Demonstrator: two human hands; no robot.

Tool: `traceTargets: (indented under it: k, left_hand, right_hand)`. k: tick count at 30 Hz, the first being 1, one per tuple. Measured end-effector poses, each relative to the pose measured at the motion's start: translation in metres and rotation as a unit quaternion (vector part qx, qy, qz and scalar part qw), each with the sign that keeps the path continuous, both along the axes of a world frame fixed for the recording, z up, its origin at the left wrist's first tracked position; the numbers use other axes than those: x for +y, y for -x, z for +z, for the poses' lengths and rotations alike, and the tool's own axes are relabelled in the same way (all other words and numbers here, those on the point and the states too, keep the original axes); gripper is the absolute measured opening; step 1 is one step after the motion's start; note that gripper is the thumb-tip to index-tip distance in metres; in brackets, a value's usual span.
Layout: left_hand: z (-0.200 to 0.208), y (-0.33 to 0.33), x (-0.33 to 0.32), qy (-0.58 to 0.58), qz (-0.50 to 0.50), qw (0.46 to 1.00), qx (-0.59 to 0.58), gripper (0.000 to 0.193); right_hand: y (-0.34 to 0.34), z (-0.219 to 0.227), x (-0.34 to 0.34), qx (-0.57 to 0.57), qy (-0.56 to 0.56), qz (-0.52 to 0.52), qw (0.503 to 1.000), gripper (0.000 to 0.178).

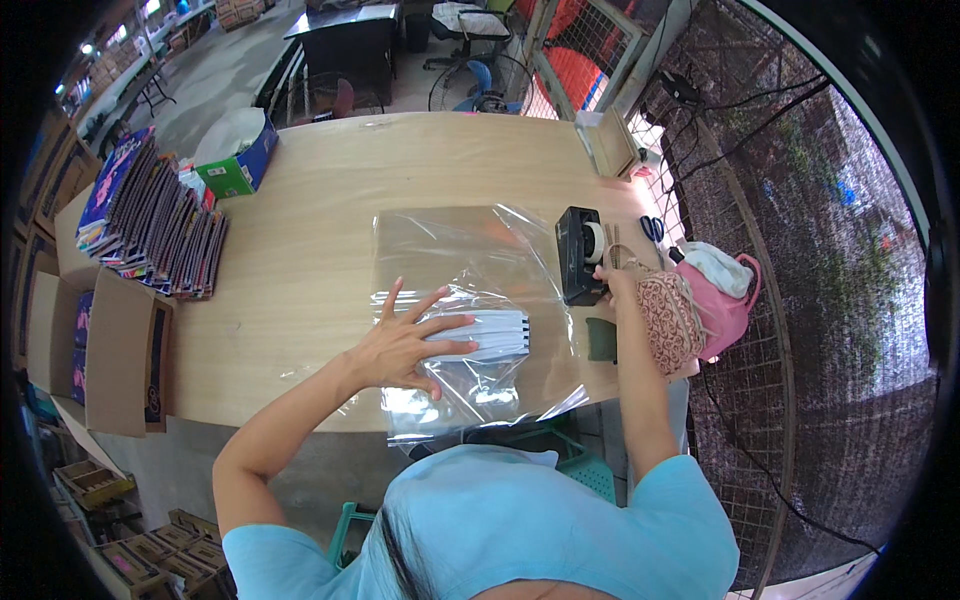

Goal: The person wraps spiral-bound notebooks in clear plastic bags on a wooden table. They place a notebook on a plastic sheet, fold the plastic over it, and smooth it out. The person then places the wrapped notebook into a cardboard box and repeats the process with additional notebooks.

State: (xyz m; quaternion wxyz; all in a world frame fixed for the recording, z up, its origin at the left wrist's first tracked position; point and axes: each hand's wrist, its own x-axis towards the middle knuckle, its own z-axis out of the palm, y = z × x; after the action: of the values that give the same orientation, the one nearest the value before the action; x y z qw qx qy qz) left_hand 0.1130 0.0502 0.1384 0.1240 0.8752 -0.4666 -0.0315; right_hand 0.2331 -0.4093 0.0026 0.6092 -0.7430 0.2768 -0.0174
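Partially, the left hand (402, 346) hides the white stack (502, 333) beneath it.

Beyond the bench (300, 220) stood a black desk (350, 50) on grey floor (215, 65); dark netting (840, 300) hung right of the bench.
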Motion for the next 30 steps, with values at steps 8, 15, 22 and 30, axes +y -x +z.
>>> traceTargets:
  k: [8,15,22,30]
  left_hand:
    - [0.003,0.001,0.000,-0.009,0.008,1.000,0.003,0.083]
    - [0.000,0.000,0.004,0.010,-0.003,1.000,0.012,0.082]
    - [0.014,-0.001,0.000,-0.022,-0.021,0.999,0.016,0.083]
    - [0.006,0.038,-0.050,0.325,0.152,0.932,-0.046,0.011]
  right_hand:
    - [0.064,-0.045,0.037,0.051,-0.423,-0.201,0.882,0.019]
    - [0.100,0.083,0.148,-0.181,-0.419,0.201,0.867,0.067]
    - [0.090,0.153,0.248,-0.154,0.282,0.492,0.809,0.107]
    - [0.105,0.169,0.199,-0.094,0.191,0.372,0.903,0.095]
